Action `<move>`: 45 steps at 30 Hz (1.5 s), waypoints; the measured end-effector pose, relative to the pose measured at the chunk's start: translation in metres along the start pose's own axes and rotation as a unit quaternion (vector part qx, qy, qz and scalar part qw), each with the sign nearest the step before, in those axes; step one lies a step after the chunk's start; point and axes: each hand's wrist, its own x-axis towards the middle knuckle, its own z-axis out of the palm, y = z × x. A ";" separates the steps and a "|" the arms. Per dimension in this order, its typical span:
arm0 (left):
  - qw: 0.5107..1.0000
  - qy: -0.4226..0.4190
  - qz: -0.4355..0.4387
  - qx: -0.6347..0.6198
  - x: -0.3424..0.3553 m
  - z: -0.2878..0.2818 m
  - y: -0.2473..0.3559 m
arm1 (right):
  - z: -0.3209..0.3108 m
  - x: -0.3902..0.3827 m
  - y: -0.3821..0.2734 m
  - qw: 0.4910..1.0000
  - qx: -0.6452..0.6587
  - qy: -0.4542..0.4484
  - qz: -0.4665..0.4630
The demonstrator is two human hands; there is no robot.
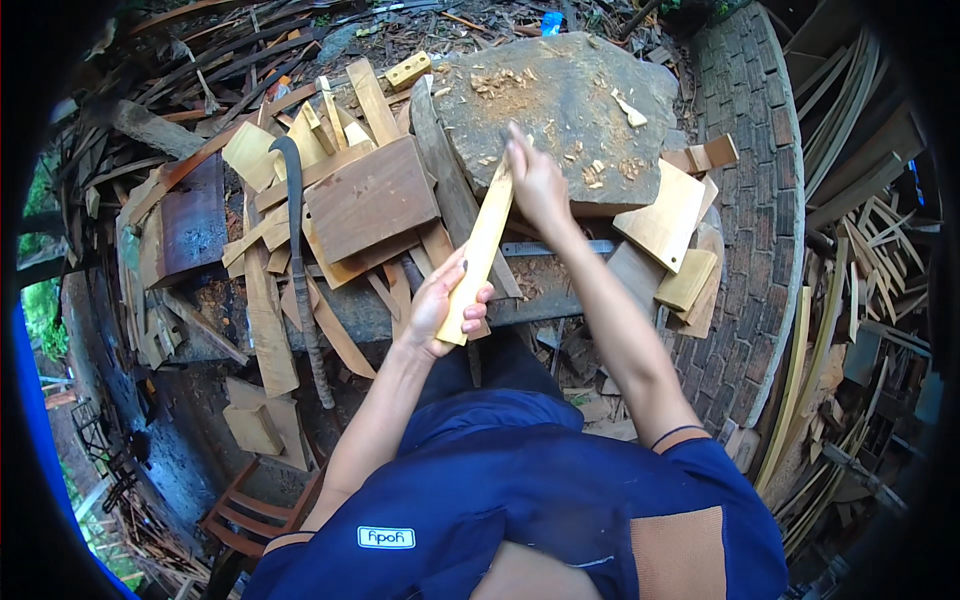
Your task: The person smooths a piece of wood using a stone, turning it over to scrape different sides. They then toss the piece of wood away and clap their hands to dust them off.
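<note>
A long pale piece of wood (487, 245) slants up and away in front of my body. My left hand (440, 303) is wrapped round its near end, thumb on one side and fingertips on the other. At the far end, my right hand (541, 187) is closed and slightly blurred, right against the wood. A small dark tip shows above its fingers, too smeared to name. Just beyond lies a big flat-topped stone block (560, 95), with wood chips (594, 172) scattered over it and one pale offcut (629, 108) on top.
A hooked billhook (294, 240) leans at the left among stacked boards, a brown one (372, 199) topmost. A metal ruler (558, 247) lies below the stone. More boards (662, 213) rest to its right, beside a curved brick wall (742, 200). Wood strips (860, 260) pile at far right.
</note>
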 end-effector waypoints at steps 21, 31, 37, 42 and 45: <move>0.869 -0.157 -0.067 -0.464 0.000 0.000 0.005 | -0.001 0.002 -0.019 0.994 0.107 0.010 0.031; 0.824 -0.116 -0.051 -0.552 -0.009 -0.011 0.016 | -0.014 -0.066 -0.057 0.993 -0.010 -0.103 -0.058; 0.807 -0.166 -0.082 -0.561 -0.004 0.005 0.020 | -0.007 0.030 -0.008 0.997 -0.044 -0.060 0.018; 0.919 -0.086 -0.032 -0.384 -0.006 -0.020 0.022 | -0.020 -0.074 -0.078 0.987 -0.011 -0.146 -0.059; 0.958 -0.055 -0.022 -0.280 -0.009 -0.021 0.029 | -0.023 -0.062 -0.069 0.984 -0.056 -0.154 -0.072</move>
